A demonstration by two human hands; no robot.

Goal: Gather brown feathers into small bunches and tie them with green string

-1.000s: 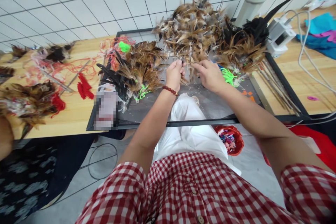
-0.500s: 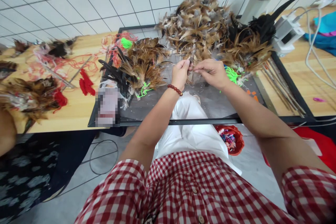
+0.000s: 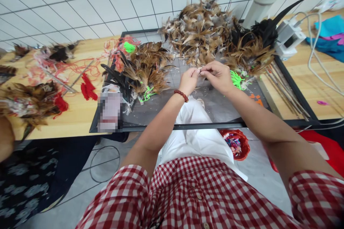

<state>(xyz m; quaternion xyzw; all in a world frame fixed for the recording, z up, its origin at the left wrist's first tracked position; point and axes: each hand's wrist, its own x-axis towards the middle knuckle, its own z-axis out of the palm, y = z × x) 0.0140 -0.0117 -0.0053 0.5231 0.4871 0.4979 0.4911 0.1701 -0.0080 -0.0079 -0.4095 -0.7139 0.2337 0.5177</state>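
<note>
My left hand [image 3: 188, 79], with a red bead bracelet [image 3: 181, 95] at the wrist, is closed in a pinch above the black-framed glass panel [image 3: 166, 109]. My right hand [image 3: 218, 76] meets it at the fingertips, thumb and forefinger pressed together. What the fingers hold is too small to make out. Behind my hands rises a large pile of brown feathers [image 3: 201, 28]. Left of them lie brown feather bundles [image 3: 147, 66] with green ties. Bright green strands [image 3: 237, 79] and more brown feathers [image 3: 248, 52] are just beyond my right hand.
Thin sticks [image 3: 288, 89] lie at the right beside white chargers [image 3: 288, 37] and cables. Red yarn [image 3: 88, 87] and other feather bundles [image 3: 29, 102] are on the left table, near another person's arm [image 3: 5, 139]. A red basket [image 3: 240, 145] stands below.
Both hands have shifted slightly down, my left hand a little to the right, and their fingertips are now closer together. The dark feather piece between them no longer shows clearly.
</note>
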